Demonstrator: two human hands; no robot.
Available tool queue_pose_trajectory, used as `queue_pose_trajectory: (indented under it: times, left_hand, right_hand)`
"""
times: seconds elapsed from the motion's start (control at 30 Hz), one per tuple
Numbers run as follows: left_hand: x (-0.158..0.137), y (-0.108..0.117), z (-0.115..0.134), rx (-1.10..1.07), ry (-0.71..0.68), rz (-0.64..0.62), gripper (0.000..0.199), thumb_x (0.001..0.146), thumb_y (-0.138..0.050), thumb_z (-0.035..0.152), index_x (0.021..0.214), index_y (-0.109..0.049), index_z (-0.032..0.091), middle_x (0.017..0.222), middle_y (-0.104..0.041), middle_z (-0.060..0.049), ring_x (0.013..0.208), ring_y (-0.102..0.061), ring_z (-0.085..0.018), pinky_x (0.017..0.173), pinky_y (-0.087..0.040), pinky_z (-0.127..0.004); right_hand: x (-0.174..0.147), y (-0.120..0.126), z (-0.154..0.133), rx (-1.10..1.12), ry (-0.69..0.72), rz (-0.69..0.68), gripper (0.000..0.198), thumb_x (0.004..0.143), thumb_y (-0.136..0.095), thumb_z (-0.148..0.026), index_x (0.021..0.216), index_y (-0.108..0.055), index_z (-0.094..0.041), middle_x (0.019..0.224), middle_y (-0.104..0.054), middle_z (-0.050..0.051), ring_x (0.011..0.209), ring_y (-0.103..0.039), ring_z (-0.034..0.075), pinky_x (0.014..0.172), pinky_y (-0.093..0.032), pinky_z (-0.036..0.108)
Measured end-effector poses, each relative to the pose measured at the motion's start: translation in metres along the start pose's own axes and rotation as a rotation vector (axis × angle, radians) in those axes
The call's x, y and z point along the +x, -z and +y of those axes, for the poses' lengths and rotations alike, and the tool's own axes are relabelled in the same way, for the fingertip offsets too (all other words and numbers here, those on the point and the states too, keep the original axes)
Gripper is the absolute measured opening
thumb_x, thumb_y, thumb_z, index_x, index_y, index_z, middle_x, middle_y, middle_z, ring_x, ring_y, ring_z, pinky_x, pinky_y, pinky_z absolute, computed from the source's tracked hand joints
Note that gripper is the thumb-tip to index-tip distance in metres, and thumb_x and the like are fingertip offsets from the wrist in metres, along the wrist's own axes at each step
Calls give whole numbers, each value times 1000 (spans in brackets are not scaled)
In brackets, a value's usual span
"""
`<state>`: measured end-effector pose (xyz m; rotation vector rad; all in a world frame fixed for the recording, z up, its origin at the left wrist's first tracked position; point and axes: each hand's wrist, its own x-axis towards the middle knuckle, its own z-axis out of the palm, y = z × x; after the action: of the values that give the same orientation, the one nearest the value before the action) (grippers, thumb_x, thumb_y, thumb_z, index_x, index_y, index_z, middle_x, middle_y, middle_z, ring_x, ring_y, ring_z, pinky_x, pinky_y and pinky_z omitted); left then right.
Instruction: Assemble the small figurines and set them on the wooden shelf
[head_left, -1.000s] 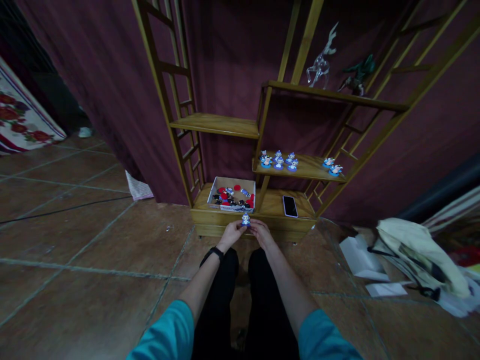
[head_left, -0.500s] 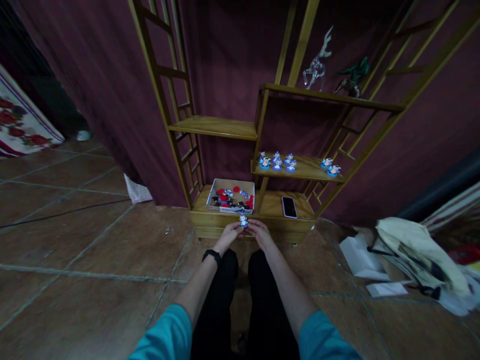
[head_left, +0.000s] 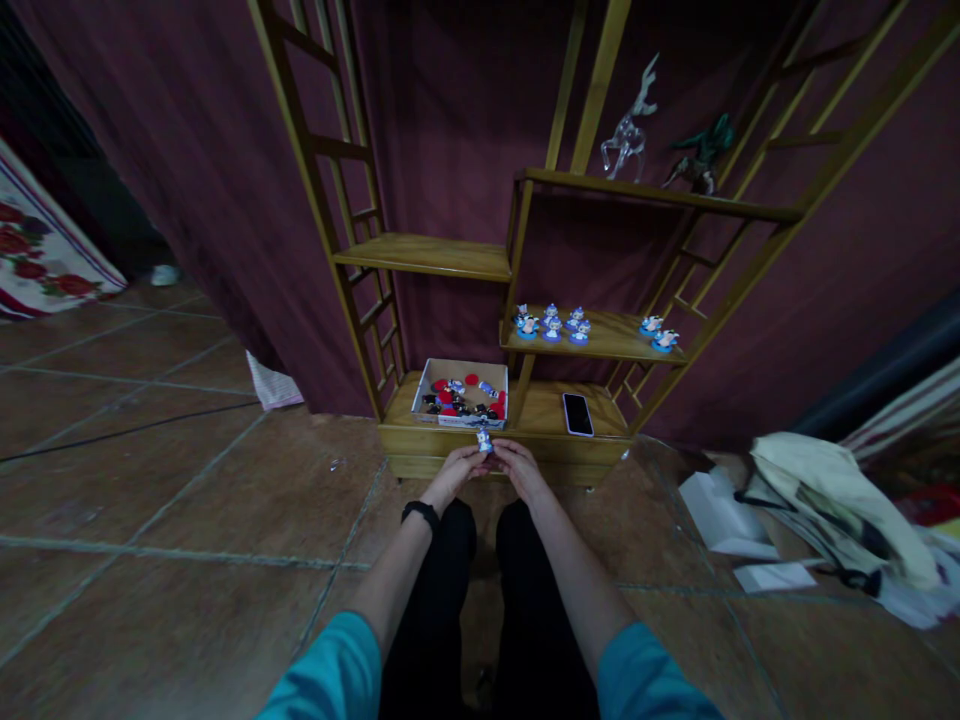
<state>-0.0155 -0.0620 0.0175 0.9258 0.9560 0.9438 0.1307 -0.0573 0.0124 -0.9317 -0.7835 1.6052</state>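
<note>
Between my two hands, just in front of the cabinet's low front edge, is a small purple-and-white toy figurine (head_left: 484, 440). My left hand (head_left: 463, 468) pinches it from the left side. From the right, the fingertips of my right hand (head_left: 519, 465) close on its lower part. Just beyond them stands a shallow cardboard box (head_left: 421, 411) holding red discs, dark pieces and a few purple-and-white figurine parts. On the shelf above and to the right, several similar purple figurines (head_left: 553, 327) stand in a group.
Two blue-based figurines (head_left: 664, 341) sit at that shelf's right end. A phone (head_left: 578, 414) lies on the bottom board. A clear deer ornament (head_left: 628, 135) and a dark green statuette (head_left: 705, 155) occupy the upper shelf. White boxes (head_left: 724, 515) and a cream bag (head_left: 817, 480) lie on the floor at right.
The figurine has tilted slightly to the left between my fingers. Both hands stay almost where they were, and the view has shifted a little.
</note>
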Motion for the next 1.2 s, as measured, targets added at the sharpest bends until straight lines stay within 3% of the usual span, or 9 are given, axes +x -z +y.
queue_pose_trajectory:
  times: [0.17, 0.37, 0.6, 1.2]
  left_hand:
    - [5, 6, -5, -62, 45, 22, 29, 76, -62, 35, 91, -64, 10, 82, -70, -12, 74, -66, -16, 70, -50, -27]
    - [7, 7, -6, -64, 86, 4, 34, 80, -53, 41, 87, -64, 9, 79, -69, -14, 71, -66, -17, 68, -51, -28]
    - [5, 6, -3, -61, 102, 29, 36, 81, -51, 44, 85, -63, 10, 77, -69, -14, 70, -66, -17, 66, -51, -28]
    - [8, 8, -5, -26, 110, 62, 50, 74, -55, 57, 84, -66, 9, 81, -70, -14, 69, -65, -16, 62, -49, -24]
  right_hand:
    - [-2, 0, -1, 2, -1, 3, 31, 52, -78, -29, 79, -68, -18, 77, -71, 4, 71, -65, 17, 75, -48, 33]
    - [-2, -2, -1, -33, 5, 37, 29, 50, -77, -29, 76, -68, -19, 75, -70, 2, 67, -62, 14, 70, -48, 29]
    - [1, -1, 2, -15, 5, 18, 30, 49, -79, -26, 77, -68, -18, 77, -70, 2, 69, -62, 15, 73, -47, 31]
    - [2, 2, 4, -76, -4, 37, 26, 53, -77, -30, 72, -65, -18, 63, -63, -3, 58, -56, 9, 66, -47, 26]
